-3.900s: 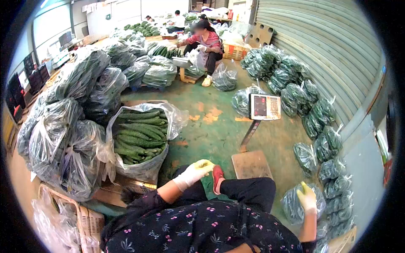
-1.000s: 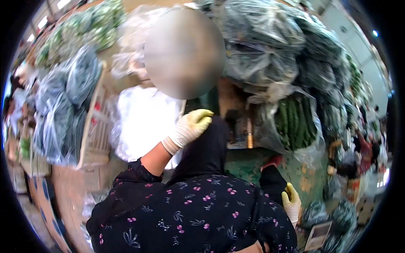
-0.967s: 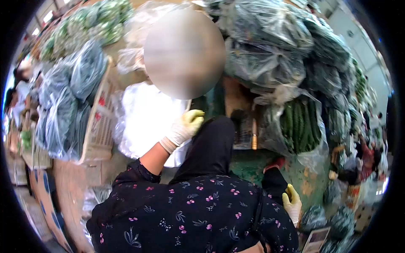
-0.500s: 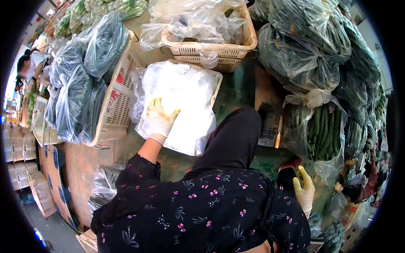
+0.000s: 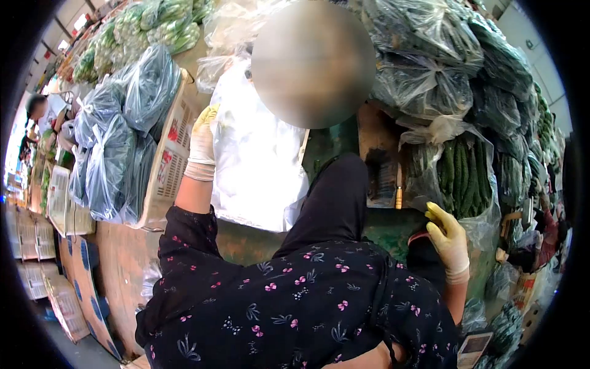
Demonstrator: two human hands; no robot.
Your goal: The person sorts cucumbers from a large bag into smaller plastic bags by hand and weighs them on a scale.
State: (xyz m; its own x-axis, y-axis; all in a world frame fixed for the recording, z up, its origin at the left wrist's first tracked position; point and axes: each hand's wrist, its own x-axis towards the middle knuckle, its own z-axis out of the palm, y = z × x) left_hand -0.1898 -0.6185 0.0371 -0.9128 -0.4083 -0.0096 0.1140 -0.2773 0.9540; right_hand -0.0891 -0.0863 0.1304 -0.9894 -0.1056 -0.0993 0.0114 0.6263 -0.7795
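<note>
My left hand (image 5: 203, 140), in a pale glove with yellow fingertips, is closed on the left edge of a bright white plastic bag (image 5: 255, 166). The plastic lies over a crate in front of me, and its far end rises toward the top of the view. My right hand (image 5: 447, 240), gloved alike, is held in the air beside my right leg, thumb and fingers apart and nothing in it. Just beyond it stands a clear bag of cucumbers (image 5: 464, 178). A knife's wooden handle (image 5: 399, 195) points toward me, left of that bag.
At left, a cream crate (image 5: 166, 154) holds dark bagged vegetables (image 5: 114, 157). Large plastic bags of greens (image 5: 424, 86) are piled at right. A brown board (image 5: 376, 144) lies beyond my right knee. A blurred disc hides the upper middle.
My left hand has gone from lying spread on the plastic to gripping its left edge, and the plastic is raised at the far end. My right hand has risen slightly, toward the cucumber bag.
</note>
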